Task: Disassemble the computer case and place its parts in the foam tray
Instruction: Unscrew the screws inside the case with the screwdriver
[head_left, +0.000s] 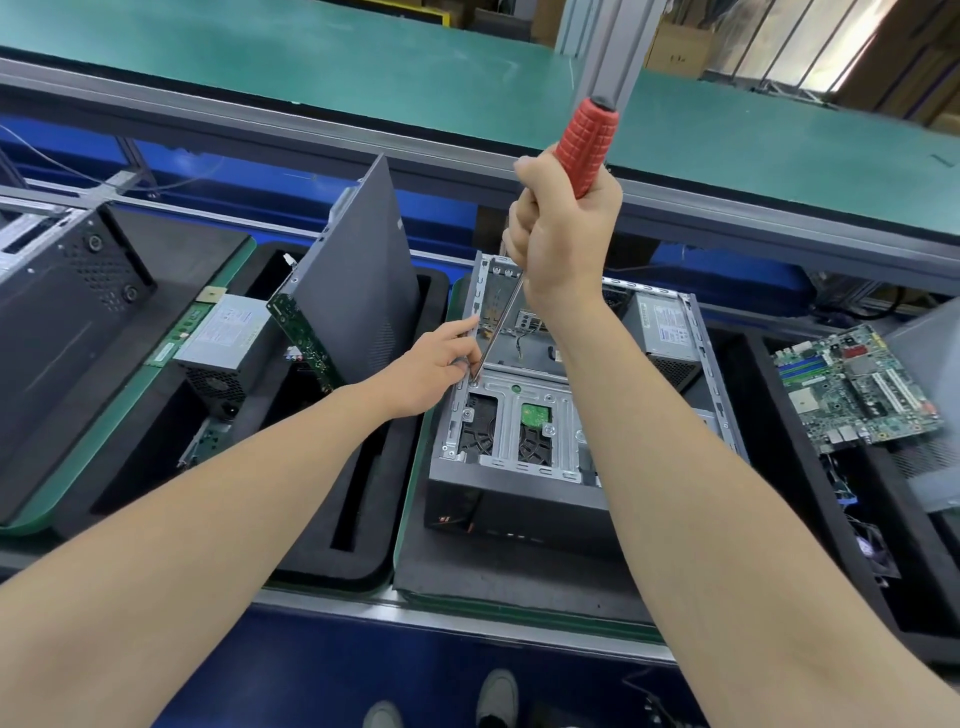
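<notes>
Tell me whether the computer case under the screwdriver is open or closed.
Open. The computer case has no cover on top; its drive cage and power supply are exposed.

I note a line bench (332, 605) with a metal front rail. Green-edged carrier boards (408, 499) lie on it side by side. One bears the computer case (519, 499). A black foam tray (332, 566) sits to its left and a second foam tray (753, 467) to its right. Far left stands another case (62, 332), apparently on its own board.
</notes>
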